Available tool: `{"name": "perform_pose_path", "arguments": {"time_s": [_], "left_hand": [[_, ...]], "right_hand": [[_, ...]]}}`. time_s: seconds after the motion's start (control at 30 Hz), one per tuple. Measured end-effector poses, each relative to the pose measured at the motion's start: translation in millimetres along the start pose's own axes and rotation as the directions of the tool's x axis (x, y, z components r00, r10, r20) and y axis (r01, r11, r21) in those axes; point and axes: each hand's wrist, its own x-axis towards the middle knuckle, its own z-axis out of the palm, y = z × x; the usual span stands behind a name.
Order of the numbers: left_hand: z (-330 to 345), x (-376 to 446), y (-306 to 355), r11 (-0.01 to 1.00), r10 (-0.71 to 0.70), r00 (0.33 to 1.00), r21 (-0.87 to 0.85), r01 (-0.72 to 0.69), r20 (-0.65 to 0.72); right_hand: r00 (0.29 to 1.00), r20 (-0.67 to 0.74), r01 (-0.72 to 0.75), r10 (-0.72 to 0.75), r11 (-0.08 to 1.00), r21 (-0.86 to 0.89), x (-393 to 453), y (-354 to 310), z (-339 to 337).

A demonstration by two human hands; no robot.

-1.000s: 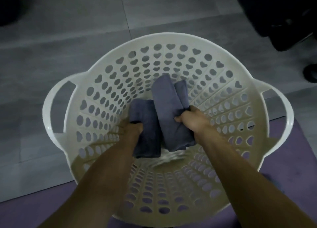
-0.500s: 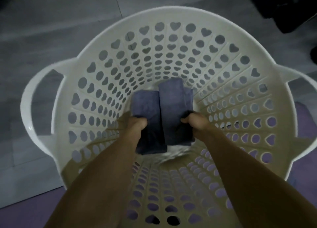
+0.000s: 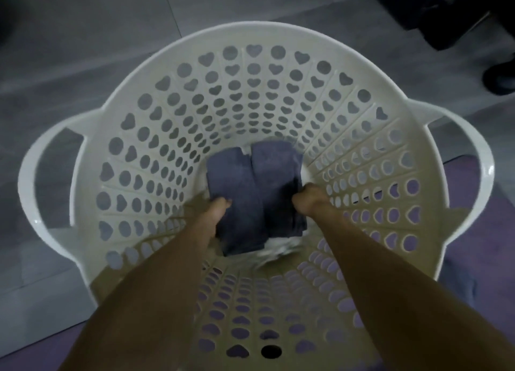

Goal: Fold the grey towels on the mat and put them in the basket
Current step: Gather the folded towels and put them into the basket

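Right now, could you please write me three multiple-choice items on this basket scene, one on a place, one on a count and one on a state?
1. Where are the grey towels?
A. On the tiled floor
B. Low inside the white basket
C. Draped over a basket handle

2. How many folded grey towels show side by side?
A. Two
B. Four
C. One

3. What are the hands doing?
A. Both hang idle outside the basket
B. Only the right hand touches a towel
C. The left hand and right hand each grip a towel

Answers: 1 B, the pierced wall rings the towels on all sides. 2 A, a seam parts two bundles. 3 C, each hand's fingers curl round its own bundle's edge.
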Motion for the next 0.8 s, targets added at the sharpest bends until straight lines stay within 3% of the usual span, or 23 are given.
{"name": "perform_pose_path", "arguments": {"time_s": [0.1, 0.23, 0.3, 0.37, 0.43, 0.47, 0.53, 0.6, 0.7, 0.8], "left_hand": [[-9, 40, -19, 0.996, -0.038, 0.999, 0.076, 0.038, 0.006], [-11, -12, -7, 0.998, -0.067, 0.990, 0.002, 0.067, 0.128], [-11, -22, -9, 0.997, -0.042, 0.981, -0.052, 0.052, 0.191], [-11, -23, -8, 0.989, -0.001, 0.972, -0.142, 0.036, 0.237], [-12, -18, -9, 0.977, -0.014, 0.965, -0.200, 0.069, 0.263], [-12, -17, -9, 0.969, -0.038, 0.962, -0.224, 0.101, 0.271], [-12, -15, -14, 0.958, -0.081, 0.960, -0.244, 0.149, 0.268], [-11, -14, -17, 0.956, -0.082, 0.959, -0.252, 0.153, 0.270], [-5, -7, -15, 0.971, -0.051, 0.971, -0.215, 0.103, 0.235], [-3, 14, -12, 0.999, -0.038, 0.997, 0.015, 0.037, 0.066]], "right_hand": [[0.997, -0.034, 0.065, -0.064, 0.998, 0.003, -2, -13, -6], [0.994, -0.001, 0.107, -0.107, 0.994, -0.028, -2, -18, -3], [0.977, 0.071, 0.206, -0.199, 0.971, -0.119, -4, -13, 4], [0.925, 0.144, 0.378, -0.351, 0.886, -0.269, -6, -2, 17], [0.861, 0.204, 0.499, -0.466, 0.696, -0.517, -9, 13, 33], [0.843, 0.228, 0.512, -0.488, 0.596, -0.619, -12, 19, 41], [0.882, 0.270, 0.445, -0.386, 0.495, -0.746, -14, 27, 53], [0.924, 0.245, 0.364, -0.294, 0.476, -0.800, -9, 23, 54], [0.916, 0.194, 0.353, -0.351, 0.477, -0.805, 1, 5, 42], [0.918, 0.163, 0.324, -0.363, 0.446, -0.834, 2, -6, 32]]}}
